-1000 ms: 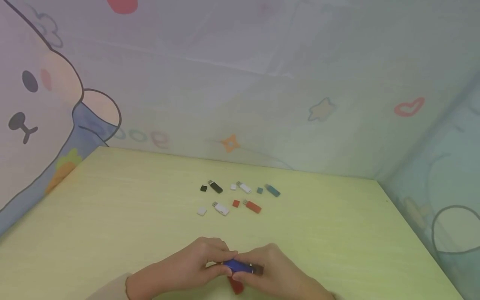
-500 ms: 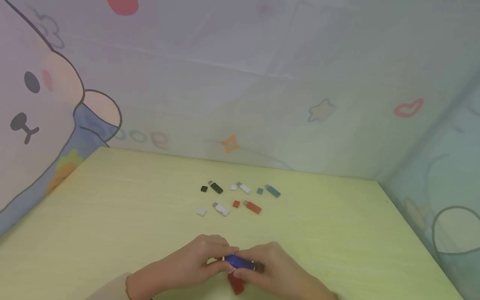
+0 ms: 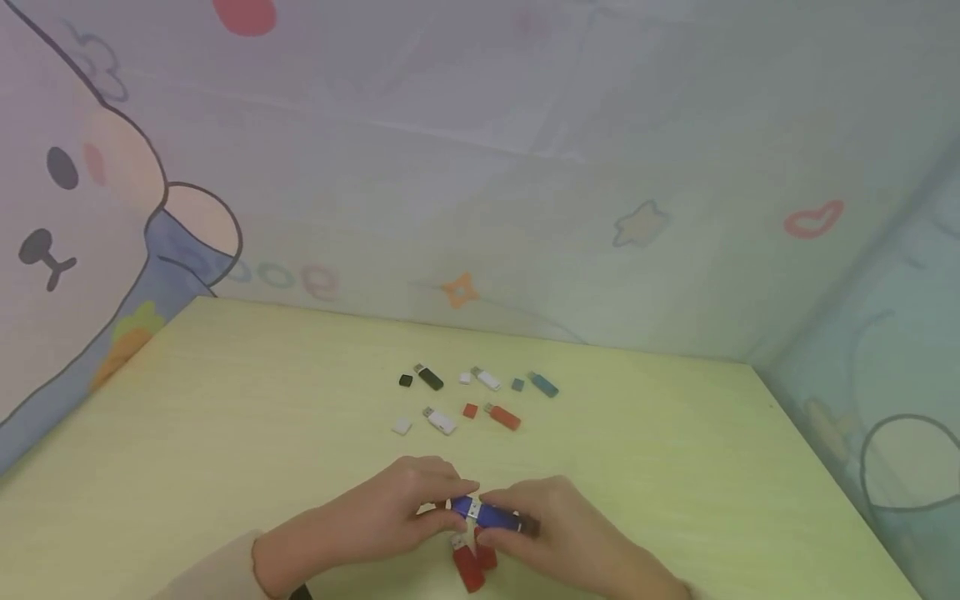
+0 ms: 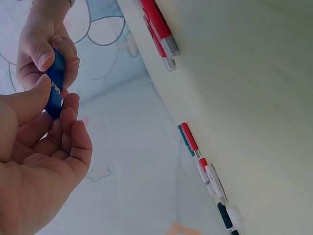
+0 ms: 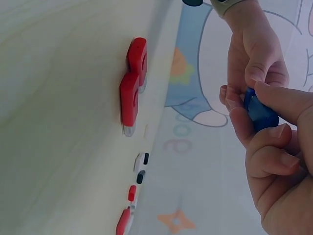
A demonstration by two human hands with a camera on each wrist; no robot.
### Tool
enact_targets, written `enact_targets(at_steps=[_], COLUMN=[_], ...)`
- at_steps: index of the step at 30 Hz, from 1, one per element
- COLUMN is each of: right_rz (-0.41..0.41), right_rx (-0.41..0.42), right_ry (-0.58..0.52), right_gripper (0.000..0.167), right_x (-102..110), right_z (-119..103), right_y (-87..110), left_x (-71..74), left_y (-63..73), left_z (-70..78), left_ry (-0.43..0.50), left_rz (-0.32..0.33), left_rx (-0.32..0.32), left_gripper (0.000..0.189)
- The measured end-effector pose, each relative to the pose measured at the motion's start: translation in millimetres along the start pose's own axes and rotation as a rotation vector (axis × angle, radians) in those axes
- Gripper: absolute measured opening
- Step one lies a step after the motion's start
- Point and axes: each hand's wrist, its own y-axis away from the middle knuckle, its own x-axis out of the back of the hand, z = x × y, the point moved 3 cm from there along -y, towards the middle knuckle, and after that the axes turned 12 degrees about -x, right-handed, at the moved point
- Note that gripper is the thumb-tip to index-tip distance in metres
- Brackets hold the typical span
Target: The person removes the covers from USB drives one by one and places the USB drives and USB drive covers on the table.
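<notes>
Between the two hands is a blue USB stick (image 3: 501,518). Its silver connector shows between the body and the blue cap (image 3: 460,506). My left hand (image 3: 386,510) pinches the cap between thumb and fingers, and my right hand (image 3: 570,537) pinches the body. The left wrist view has the blue stick (image 4: 56,68) held in the air, clear of the tabletop. Just below the hands lie two red USB sticks, one in front (image 3: 468,568) and another (image 3: 487,554) partly behind it, near the right thumb.
Farther back on the pale table (image 3: 262,417) lie several uncapped USB sticks with caps beside them: black (image 3: 431,378), white (image 3: 487,379), teal (image 3: 543,385), another white (image 3: 439,421) and red (image 3: 503,417). A printed cloth wall (image 3: 525,208) stands behind.
Both hands have risen slightly in the head view and drawn a little apart. The blue cap has slid away from the body, baring the metal connector. More of the two red sticks shows.
</notes>
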Motion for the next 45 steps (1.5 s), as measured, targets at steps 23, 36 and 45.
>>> enact_targets(at_steps=[23, 36, 45], right_rz=[0.244, 0.33, 0.361], right_rx=[-0.17, -0.273, -0.363], right_ry=[0.09, 0.131, 0.074], right_gripper=[0.02, 0.018, 0.025], right_x=[55, 88, 92], right_z=[21, 40, 66], right_y=[-0.2, -16.8, -33.3], left_x=[34.9, 46.5, 39.2], left_y=[-43.1, -86.0, -98.8], left_z=[-23.8, -49.7, -79.9], left_ry=[0.001, -0.008, 0.03], left_rz=[-0.104, -0.089, -0.024], left_rx=[0.06, 0.15, 0.181], left_gripper=[0.011, 0.009, 0.012])
